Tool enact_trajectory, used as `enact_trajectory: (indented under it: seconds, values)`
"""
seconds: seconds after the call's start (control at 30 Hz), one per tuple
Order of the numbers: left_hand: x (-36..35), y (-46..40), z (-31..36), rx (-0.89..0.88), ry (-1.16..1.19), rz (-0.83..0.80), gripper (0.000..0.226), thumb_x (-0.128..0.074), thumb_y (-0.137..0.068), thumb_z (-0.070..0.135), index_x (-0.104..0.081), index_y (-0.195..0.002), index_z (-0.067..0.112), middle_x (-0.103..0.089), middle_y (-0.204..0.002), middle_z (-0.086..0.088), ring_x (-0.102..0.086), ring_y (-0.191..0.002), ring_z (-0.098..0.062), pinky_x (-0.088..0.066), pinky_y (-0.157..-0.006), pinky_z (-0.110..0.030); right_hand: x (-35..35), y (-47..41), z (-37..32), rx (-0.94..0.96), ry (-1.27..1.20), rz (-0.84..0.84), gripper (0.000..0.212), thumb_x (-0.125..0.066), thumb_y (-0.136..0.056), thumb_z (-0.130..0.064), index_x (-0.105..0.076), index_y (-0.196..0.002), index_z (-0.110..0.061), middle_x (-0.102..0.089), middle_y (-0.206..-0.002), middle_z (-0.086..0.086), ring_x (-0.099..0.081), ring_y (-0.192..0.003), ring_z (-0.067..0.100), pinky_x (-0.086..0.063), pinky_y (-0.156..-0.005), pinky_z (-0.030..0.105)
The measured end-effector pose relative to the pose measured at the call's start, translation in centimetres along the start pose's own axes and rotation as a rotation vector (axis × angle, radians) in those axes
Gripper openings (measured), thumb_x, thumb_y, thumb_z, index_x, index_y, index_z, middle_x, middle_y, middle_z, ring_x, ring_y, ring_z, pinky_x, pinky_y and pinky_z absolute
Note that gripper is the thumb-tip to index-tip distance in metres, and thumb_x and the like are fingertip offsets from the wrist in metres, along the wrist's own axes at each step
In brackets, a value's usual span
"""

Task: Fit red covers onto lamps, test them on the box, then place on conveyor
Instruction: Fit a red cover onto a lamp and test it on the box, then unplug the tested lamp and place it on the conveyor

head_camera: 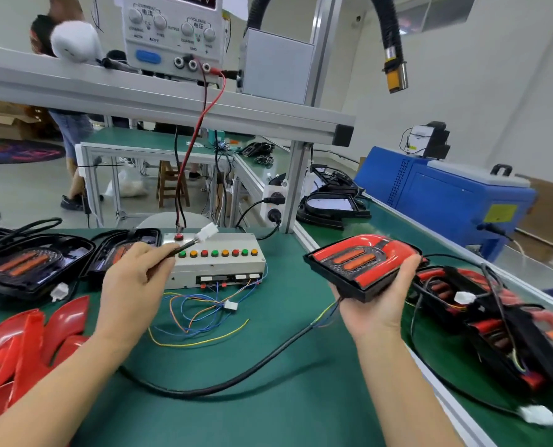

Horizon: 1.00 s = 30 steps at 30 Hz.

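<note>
- My right hand (376, 296) holds a lamp (360, 264) with its red cover fitted, above the right edge of the green worktop (268, 366); my fingers are curled under the black housing and my thumb is clamped on its right side.
- The lamp is tilted, its red face turned up and toward me, with two orange strips showing in the cover.
- A black cable (236, 379) runs from under the lamp, sags onto the worktop near its front edge, and rises to my left hand (133, 285).
- My left hand pinches the cable's end just behind its white connector (208, 231); my fingers are closed together around the lead.
- The connector hangs in the air above the back left part of the test box (217, 264), not touching it.
- The test box sits at the middle back of the worktop, with a row of green, orange and red buttons on top; thin coloured wires (197, 317) spill from its front onto the worktop.
- Loose red covers (33, 343) are piled at the front left corner of the worktop.
- Uncovered lamps (33, 262) in black housings lie along the left edge, behind the covers.
- Finished lamps (494, 324) with their cables are heaped on the conveyor (436, 359), just beyond the right edge of the worktop.
- A power supply (172, 33) stands on the aluminium shelf (172, 98) above the test box, and a red lead (193, 150) drops from it toward the box.
</note>
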State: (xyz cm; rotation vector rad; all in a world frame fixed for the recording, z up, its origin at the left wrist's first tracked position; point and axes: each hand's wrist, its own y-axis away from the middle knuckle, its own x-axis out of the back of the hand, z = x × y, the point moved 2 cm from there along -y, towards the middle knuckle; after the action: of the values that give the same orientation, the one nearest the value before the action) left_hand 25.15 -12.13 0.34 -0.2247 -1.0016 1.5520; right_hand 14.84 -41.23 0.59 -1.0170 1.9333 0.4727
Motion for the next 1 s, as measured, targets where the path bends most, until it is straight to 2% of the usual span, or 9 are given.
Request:
enact_trajectory:
  seconds: [0.13,0.3,0.5,0.6,0.67,0.77,0.87,0.93,1.0]
  values:
    - [-0.3,1.1,1.5,-0.041,0.197,-0.060,0.032,-0.064,-0.085,-0.002,-0.069,-0.107,0.019,-0.059,-0.084,-0.001,-0.052,-0.076,-0.009,-0.038,-0.070,-0.014,0.3,-2.3,-0.9,-0.028,0.032,0.128,0.078,-0.061,-0.058,-0.075,-0.061,-0.116,-0.022,-0.068,-0.122,0.007,-0.063,-0.114,0.029,-0.044,-0.106,0.048]
    - [-0.3,1.5,2.0,-0.045,0.277,-0.038,0.035,-0.064,-0.084,0.000,-0.067,-0.106,0.027,-0.060,-0.086,0.005,-0.053,-0.078,-0.004,-0.038,-0.073,-0.008,1.4,-4.0,-1.5,-0.032,0.046,0.187,0.074,-0.056,-0.073,-0.076,-0.060,-0.121,-0.021,-0.069,-0.119,0.008,-0.067,-0.105,0.028,-0.057,-0.083,0.042]
    - [-0.9,1.8,1.9,0.042,0.316,-0.076,0.041,-0.064,-0.085,0.003,-0.065,-0.102,0.041,-0.061,-0.083,0.005,-0.053,-0.075,-0.008,-0.037,-0.067,-0.010,0.5,-4.9,-2.7,0.022,-0.036,0.058,0.085,-0.061,-0.066,-0.074,-0.056,-0.130,-0.018,-0.065,-0.126,0.013,-0.061,-0.116,0.035,-0.047,-0.100,0.054]
    - [-1.4,1.8,1.9,0.109,0.333,-0.087,0.038,-0.064,-0.086,0.003,-0.066,-0.100,0.039,-0.061,-0.078,0.014,-0.051,-0.070,0.003,-0.035,-0.065,-0.002,0.0,-5.3,-3.0,0.004,-0.043,0.028,0.087,-0.067,-0.059,-0.070,-0.059,-0.127,-0.017,-0.066,-0.124,0.013,-0.062,-0.115,0.035,-0.047,-0.101,0.053]
    - [-1.7,1.7,1.8,0.175,0.376,-0.092,0.034,-0.064,-0.086,0.003,-0.068,-0.100,0.034,-0.063,-0.076,0.020,-0.053,-0.068,0.008,-0.036,-0.066,0.000,0.3,-5.6,-2.8,-0.048,0.015,0.038,0.081,-0.065,-0.064,-0.071,-0.061,-0.125,-0.017,-0.068,-0.120,0.013,-0.064,-0.113,0.034,-0.049,-0.098,0.051]
    - [-2.0,1.4,1.6,0.305,0.529,-0.071,0.034,-0.062,-0.086,0.000,-0.069,-0.094,0.032,-0.067,-0.069,0.023,-0.055,-0.062,0.009,-0.043,-0.068,-0.003,1.6,-6.1,-1.9,-0.195,0.139,0.078,0.068,-0.058,-0.076,-0.069,-0.065,-0.118,-0.016,-0.071,-0.113,0.013,-0.065,-0.106,0.031,-0.055,-0.089,0.046]
    - [-2.2,1.3,1.5,0.353,0.586,-0.072,0.030,-0.062,-0.087,0.001,-0.071,-0.100,0.028,-0.071,-0.078,0.019,-0.060,-0.074,0.005,-0.047,-0.079,-0.012,3.8,-6.5,-0.7,-0.363,0.316,0.174,0.050,-0.055,-0.083,-0.061,-0.069,-0.103,-0.018,-0.074,-0.092,0.008,-0.069,-0.081,0.025,-0.055,-0.065,0.031]
    - [-2.3,1.3,1.7,0.333,0.587,-0.095,0.033,-0.061,-0.088,0.001,-0.071,-0.099,0.031,-0.071,-0.084,0.017,-0.060,-0.084,0.000,-0.046,-0.084,-0.013,5.2,-6.8,0.1,-0.430,0.461,0.224,0.045,-0.054,-0.089,-0.055,-0.068,-0.108,-0.016,-0.075,-0.088,0.009,-0.071,-0.074,0.025,-0.054,-0.060,0.031]
    - [-2.5,1.5,1.9,0.314,0.567,-0.107,0.036,-0.061,-0.089,0.001,-0.070,-0.096,0.036,-0.070,-0.085,0.019,-0.058,-0.094,-0.005,-0.042,-0.092,-0.021,6.2,-7.1,0.7,-0.433,0.540,0.270,0.046,-0.058,-0.092,-0.046,-0.061,-0.124,-0.013,-0.074,-0.098,0.014,-0.072,-0.077,0.026,-0.057,-0.061,0.035]
